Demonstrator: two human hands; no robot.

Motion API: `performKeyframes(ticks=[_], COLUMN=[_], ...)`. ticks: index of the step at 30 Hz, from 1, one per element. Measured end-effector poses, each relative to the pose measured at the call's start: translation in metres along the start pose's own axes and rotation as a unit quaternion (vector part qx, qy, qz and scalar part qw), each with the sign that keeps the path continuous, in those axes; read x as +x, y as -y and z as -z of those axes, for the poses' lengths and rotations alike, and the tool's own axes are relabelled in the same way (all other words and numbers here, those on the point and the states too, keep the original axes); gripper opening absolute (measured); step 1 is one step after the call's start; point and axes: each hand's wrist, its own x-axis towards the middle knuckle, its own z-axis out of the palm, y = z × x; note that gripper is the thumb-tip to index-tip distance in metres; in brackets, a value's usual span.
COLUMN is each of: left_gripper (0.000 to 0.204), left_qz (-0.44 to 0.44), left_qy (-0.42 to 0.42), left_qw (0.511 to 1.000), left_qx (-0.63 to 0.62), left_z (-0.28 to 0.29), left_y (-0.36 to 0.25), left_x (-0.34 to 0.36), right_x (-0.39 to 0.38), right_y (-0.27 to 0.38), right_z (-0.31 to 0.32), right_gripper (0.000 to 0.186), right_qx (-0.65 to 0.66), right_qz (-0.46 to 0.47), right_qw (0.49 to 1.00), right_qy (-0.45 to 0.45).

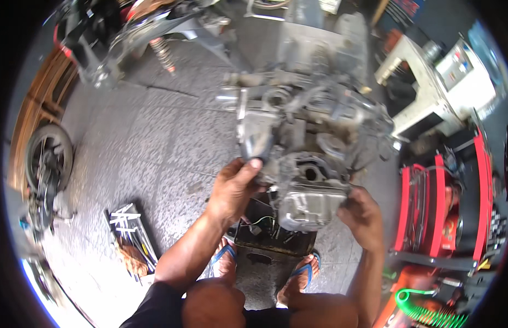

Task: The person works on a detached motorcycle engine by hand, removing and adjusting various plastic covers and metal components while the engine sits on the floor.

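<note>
A grey, grimy motorcycle engine (pixel 314 136) fills the middle of the view, its ribbed metal cover (pixel 313 212) toward me. My left hand (pixel 235 188) grips the engine's near left side, thumb on top and the other fingers partly hidden behind it. At the cover's right edge, my right hand (pixel 364 217) is somewhat blurred, with its fingers curled against the metal. Below the engine, between my feet, lies a dark tray (pixel 270 244) with wires and small parts in it.
A tool tray (pixel 132 232) lies on the floor at left. Red tool racks (pixel 439 208) and a green coiled hose (pixel 429 314) stand close on the right. A white stool (pixel 429 82) is farther back. Motorcycle frame parts (pixel 172 33) and a wheel (pixel 49 156) are at upper left and left.
</note>
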Motion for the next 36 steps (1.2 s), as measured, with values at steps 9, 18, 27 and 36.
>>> performKeyframes(ticks=[9,18,27,36], left_gripper=[0.04,0.037,0.051,0.044], left_qz=[-0.012,-0.045,-0.057,-0.043], left_qy=[0.037,0.013,-0.012,0.002], left_qw=[0.998,0.996,0.998,0.999], left_qx=[-0.045,-0.069,-0.01,0.012], left_z=[0.009,0.01,0.007,0.01], left_y=[0.014,0.017,0.016,0.008], left_x=[0.0,0.004,0.006,0.003], right_x=[0.001,0.006,0.076,0.102], right_y=[0.037,0.077,0.116,0.087], right_z=[-0.003,0.005,-0.056,-0.047], right_gripper=[0.029,0.035,0.023,0.014], right_qx=[-0.052,-0.175,-0.362,-0.375], right_qz=[-0.058,-0.029,0.154,0.205], right_qw=[0.997,0.983,0.917,0.902], right_qy=[0.014,-0.037,-0.073,-0.058])
